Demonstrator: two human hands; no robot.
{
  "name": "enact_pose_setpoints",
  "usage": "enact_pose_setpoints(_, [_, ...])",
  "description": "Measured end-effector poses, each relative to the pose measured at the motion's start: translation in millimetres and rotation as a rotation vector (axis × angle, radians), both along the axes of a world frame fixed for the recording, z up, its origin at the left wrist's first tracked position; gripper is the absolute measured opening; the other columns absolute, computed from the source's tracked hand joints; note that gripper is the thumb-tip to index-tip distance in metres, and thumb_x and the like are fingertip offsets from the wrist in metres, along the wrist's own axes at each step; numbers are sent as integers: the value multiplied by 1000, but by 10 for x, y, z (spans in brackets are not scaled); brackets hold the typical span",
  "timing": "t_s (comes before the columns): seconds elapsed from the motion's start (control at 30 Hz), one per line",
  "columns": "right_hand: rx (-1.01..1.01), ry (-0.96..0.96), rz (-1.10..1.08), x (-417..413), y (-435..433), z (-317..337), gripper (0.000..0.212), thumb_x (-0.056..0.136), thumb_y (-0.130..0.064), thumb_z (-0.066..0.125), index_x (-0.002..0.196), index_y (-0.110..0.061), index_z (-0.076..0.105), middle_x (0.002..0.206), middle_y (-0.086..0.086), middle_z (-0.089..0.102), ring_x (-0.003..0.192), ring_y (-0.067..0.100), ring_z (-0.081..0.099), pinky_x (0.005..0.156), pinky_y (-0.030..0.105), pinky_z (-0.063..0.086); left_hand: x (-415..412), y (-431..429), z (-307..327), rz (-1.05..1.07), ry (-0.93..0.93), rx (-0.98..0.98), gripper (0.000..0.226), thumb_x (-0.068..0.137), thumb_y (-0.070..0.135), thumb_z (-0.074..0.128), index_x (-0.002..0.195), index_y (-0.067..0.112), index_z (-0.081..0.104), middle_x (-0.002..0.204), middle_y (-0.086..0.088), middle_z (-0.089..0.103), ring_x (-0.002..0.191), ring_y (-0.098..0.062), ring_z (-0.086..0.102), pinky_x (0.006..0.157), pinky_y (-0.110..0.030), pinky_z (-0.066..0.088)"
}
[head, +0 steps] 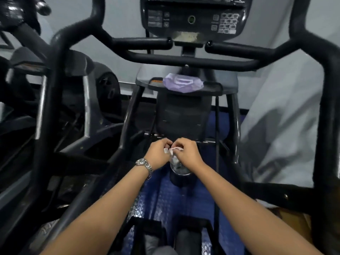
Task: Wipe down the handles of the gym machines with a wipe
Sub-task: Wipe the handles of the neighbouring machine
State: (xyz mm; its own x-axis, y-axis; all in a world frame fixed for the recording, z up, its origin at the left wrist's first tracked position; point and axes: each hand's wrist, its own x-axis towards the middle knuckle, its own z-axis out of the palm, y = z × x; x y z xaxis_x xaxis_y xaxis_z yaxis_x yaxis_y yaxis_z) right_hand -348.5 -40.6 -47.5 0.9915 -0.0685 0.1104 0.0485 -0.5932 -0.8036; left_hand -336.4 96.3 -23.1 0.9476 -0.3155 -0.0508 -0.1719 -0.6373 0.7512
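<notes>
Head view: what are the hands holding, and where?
Both hands, left and right, pinch a small crumpled white wipe by its edges between the fingers.

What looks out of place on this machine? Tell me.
A purple wipes pack lies on the shelf below the console, where it doesn't belong. The console's lower edge looks grimy or worn. Both hands, left hand and right hand, pinch a small wipe.
</notes>
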Motion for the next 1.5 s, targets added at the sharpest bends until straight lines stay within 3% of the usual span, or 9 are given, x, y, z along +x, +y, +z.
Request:
enact_pose_setpoints(0.13, [82, 63, -58, -28, -153, -84, 5, 76, -5, 70, 76, -10, 72, 83, 2, 57, 76, 14, 58, 67, 21, 45, 34, -249, -140, -24, 5, 140, 7, 82, 17, 56, 79, 11, 59, 79, -8, 69, 76, -27, 65, 63, -37, 52])
enact_pose_setpoints(0.37, [212, 128, -97, 84, -200, -164, 8, 80, -15, 69, 85, -14, 75, 67, -6, 61, 66, -6, 58, 65, 9, 45, 270, -414, -353, 85, 20, 120, 12, 76, 6, 54, 80, 16, 50, 85, -7, 60, 74, -26, 61, 59, -34, 46])
enact_pose_setpoints(0.53, [170, 245, -221, 372, -231, -400, 16, 76, -5, 62, 78, -16, 74, 76, 1, 71, 68, 13, 66, 62, 30, 58, 514, -457, -627, -88, 154, -43, 28, 78, -7, 54, 99, 10, 51, 69, 8, 54, 61, -2, 52, 52, -9, 40])
enact_pose_setpoints(0.67, [21, 362, -262, 660, -424, -683, 33, 73, 3, 53, 61, -24, 67, 69, -1, 70, 63, 15, 67, 61, 36, 59, 825, -403, -871, -175, 254, -10, 37, 83, -1, 57, 118, 11, 52, 90, 2, 59, 79, -10, 59, 68, -12, 47])
enact_pose_setpoints(0.77, [-108, 452, -258, 937, -563, -829, 38, 73, 4, 47, 55, -26, 62, 75, -1, 69, 70, 21, 69, 70, 36, 59, 1103, -336, -960, -181, 246, 72, 35, 85, -2, 56, 116, 14, 56, 92, 4, 55, 76, -7, 53, 66, -8, 44])
enact_pose_setpoints(1.03, [-342, 561, -225, 1569, -714, -1032, 23, 85, -3, 54, 97, -12, 71, 110, 7, 68, 103, 28, 63, 84, 31, 50, 1751, -450, -986, -240, 203, 154, 27, 87, -3, 46, 104, 10, 61, 73, 9, 51, 54, -1, 43, 55, -15, 44])
enact_pose_setpoints(1.13, [-428, 593, -202, 1724, -717, -1073, 22, 84, -8, 56, 103, -10, 69, 110, 11, 67, 103, 31, 63, 81, 33, 49, 1940, -598, -992, -262, 181, 179, 26, 87, 0, 47, 104, 13, 62, 76, 9, 52, 56, -1, 44, 69, -24, 50])
enact_pose_setpoints(1.3, [-481, 651, -187, 1983, -786, -1198, 27, 91, -13, 52, 117, -11, 60, 123, 10, 58, 111, 29, 59, 86, 34, 48, 2144, -821, -1018, -314, 142, 206, 27, 87, 2, 50, 108, 13, 63, 86, 2, 57, 73, -10, 52, 84, -30, 52])
enact_pose_setpoints(1.5, [-396, 736, -139, 2221, -900, -1450, 35, 84, -13, 59, 116, -26, 64, 121, -1, 62, 109, 21, 62, 85, 28, 50, 2354, -984, -1166, -333, 128, 245, 31, 87, 3, 51, 114, 12, 61, 110, -8, 62, 98, -22, 61, 87, -29, 50])
